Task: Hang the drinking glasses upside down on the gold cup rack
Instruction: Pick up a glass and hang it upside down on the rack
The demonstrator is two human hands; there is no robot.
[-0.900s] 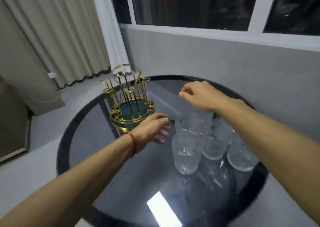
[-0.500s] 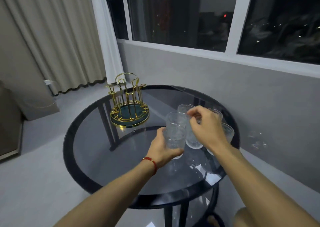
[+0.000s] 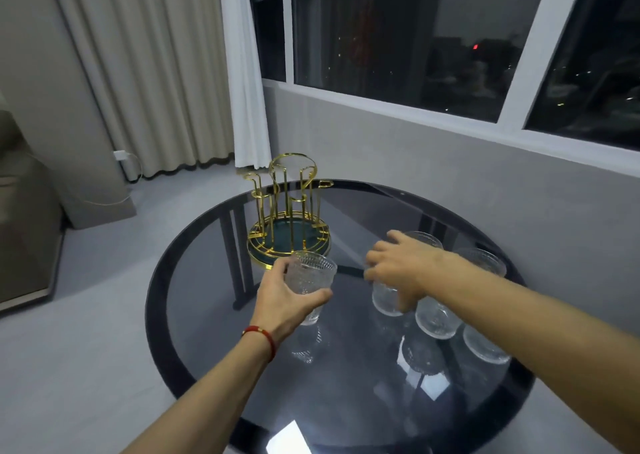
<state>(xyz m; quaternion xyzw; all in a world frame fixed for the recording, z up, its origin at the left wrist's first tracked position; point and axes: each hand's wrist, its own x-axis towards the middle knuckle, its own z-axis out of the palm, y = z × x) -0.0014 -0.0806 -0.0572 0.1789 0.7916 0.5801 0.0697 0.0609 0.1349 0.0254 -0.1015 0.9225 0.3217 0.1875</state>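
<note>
A round dark glass table (image 3: pixel 214 291) carries the gold cup rack (image 3: pixel 289 226) near its far left edge, pegs upright and bare. The left hand (image 3: pixel 289 303) wraps a ribbed drinking glass (image 3: pixel 313 282), mouth up, just in front of the rack. The right hand (image 3: pixel 403 273) lies curled over the cluster of glasses (image 3: pixel 438 318) standing upright by the right edge.

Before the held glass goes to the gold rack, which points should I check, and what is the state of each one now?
1. Left hand grips the glass firmly: ok, fingers wrap its side.
2. Glass turned upside down: not ok, its mouth faces up.
3. Gold rack has free pegs: ok, no glass hangs there.
4. Rack stands upright on the table: ok.
5. Right hand is clear of the path: ok, it is over the other glasses.
6. Right hand holds a glass: cannot tell.
</note>
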